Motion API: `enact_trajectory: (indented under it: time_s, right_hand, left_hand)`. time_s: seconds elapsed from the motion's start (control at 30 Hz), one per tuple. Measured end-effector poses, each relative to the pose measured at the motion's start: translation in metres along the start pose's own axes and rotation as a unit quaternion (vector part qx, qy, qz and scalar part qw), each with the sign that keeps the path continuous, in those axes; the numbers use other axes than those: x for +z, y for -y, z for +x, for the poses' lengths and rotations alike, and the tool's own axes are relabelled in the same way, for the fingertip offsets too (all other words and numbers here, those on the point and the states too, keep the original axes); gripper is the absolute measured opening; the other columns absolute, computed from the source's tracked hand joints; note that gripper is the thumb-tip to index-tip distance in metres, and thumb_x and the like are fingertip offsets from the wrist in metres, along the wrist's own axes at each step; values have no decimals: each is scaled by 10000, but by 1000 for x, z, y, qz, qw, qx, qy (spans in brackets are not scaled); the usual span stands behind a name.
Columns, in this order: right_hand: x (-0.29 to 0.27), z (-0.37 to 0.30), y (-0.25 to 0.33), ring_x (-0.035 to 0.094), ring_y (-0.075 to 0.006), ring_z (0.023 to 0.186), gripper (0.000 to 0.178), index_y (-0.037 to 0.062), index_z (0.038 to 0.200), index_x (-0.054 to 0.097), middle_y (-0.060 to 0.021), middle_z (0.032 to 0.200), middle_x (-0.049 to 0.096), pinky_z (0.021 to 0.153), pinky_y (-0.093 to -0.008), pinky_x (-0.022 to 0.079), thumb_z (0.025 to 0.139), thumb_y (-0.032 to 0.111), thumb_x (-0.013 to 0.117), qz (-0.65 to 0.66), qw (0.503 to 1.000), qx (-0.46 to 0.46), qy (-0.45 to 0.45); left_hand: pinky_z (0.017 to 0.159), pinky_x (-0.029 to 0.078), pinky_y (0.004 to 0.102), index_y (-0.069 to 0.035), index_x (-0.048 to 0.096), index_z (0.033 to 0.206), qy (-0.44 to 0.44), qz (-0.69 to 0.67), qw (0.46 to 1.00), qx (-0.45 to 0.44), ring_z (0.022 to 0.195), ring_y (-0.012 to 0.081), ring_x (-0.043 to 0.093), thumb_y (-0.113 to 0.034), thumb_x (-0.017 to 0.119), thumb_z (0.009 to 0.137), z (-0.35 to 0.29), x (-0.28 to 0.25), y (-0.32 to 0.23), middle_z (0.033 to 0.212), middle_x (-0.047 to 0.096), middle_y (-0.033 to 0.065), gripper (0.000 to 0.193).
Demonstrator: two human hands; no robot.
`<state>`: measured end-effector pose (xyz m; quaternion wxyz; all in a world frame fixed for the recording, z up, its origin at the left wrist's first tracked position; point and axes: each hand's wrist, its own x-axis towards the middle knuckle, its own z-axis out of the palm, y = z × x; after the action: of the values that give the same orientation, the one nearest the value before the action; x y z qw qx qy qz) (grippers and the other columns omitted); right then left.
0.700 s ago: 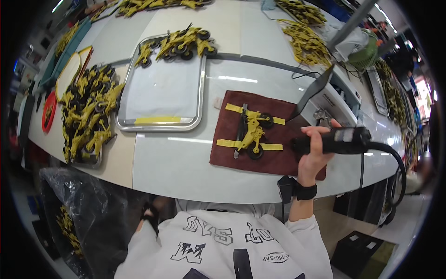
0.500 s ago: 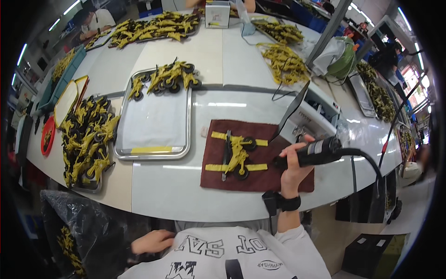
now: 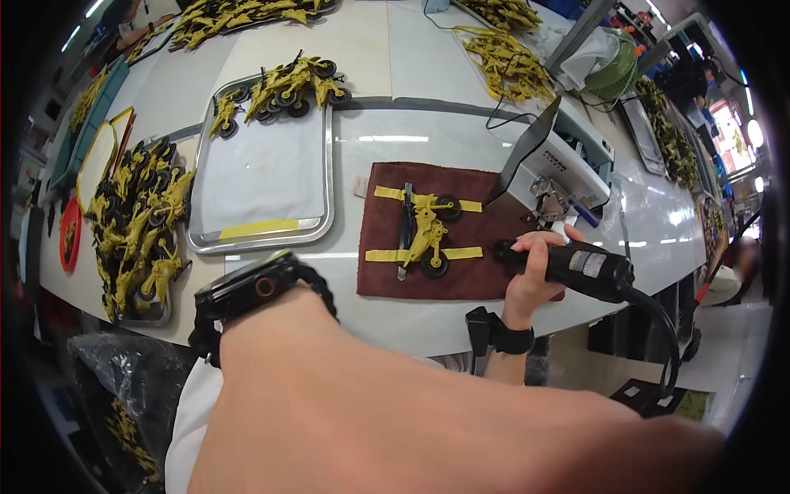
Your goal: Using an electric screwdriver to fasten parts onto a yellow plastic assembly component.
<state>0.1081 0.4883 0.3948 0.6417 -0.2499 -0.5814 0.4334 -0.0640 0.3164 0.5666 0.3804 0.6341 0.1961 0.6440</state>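
My right hand (image 3: pixel 536 276) is wrapped round a black corded hand tool (image 3: pixel 588 267), whose tip points left over the brown cloth (image 3: pixel 494 284). Left of that tip lies a small yellow toy motorcycle (image 3: pixel 426 230) with black wheels, between two yellow tape strips. A narrow metal strip (image 3: pixel 404 267) runs beside it. My left hand (image 3: pixel 461 420) is raised close to the camera and fills the lower foreground, with a dark watch (image 3: pixel 255 288) on its wrist. Its fingers are blurred and cut off at the lower right, so what they do is hidden.
A metal tray (image 3: pixel 327 198) holds several yellow motorcycles at its far end. More are piled in a tray (image 3: pixel 136 222) at the left. A grey-white box-shaped device (image 3: pixel 568 165) with a dark panel stands behind the tool. The tool's thick cable (image 3: pixel 671 329) curves down at the right.
My left hand has risen from near my lap to close before the camera. My right hand and the tool have shifted slightly right. The view has tilted lower.
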Motion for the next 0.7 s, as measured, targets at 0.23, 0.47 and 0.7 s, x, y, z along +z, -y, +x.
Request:
enact_trajectory:
  time_s: [0.23,0.47,0.7]
  right_hand:
    - [-3,-7,2,530,-177,617,478,-5,1198,331,-90,696,525,655,-335,477,806,115,577,-33,998,-46,-17]
    - [1,1,-5,517,-176,600,468,8,1213,342,-81,689,512,659,-345,468,823,136,567,-27,999,-12,-28]
    - [-5,13,-8,508,-173,585,483,11,1239,337,-81,678,503,617,-348,461,845,192,549,-3,1000,9,-23]
  left_hand:
    - [811,484,405,-81,568,930,127,-79,989,-21,947,256,573,-263,572,895,28,-29,32,906,571,74,185]
    - [914,396,388,-31,517,1087,-44,-100,986,-125,1107,256,500,-356,623,807,-14,-61,96,1158,504,122,442]
    - [1029,315,397,-38,485,1198,-125,386,890,-208,1228,329,387,-139,585,813,-86,-74,192,1336,374,187,411]
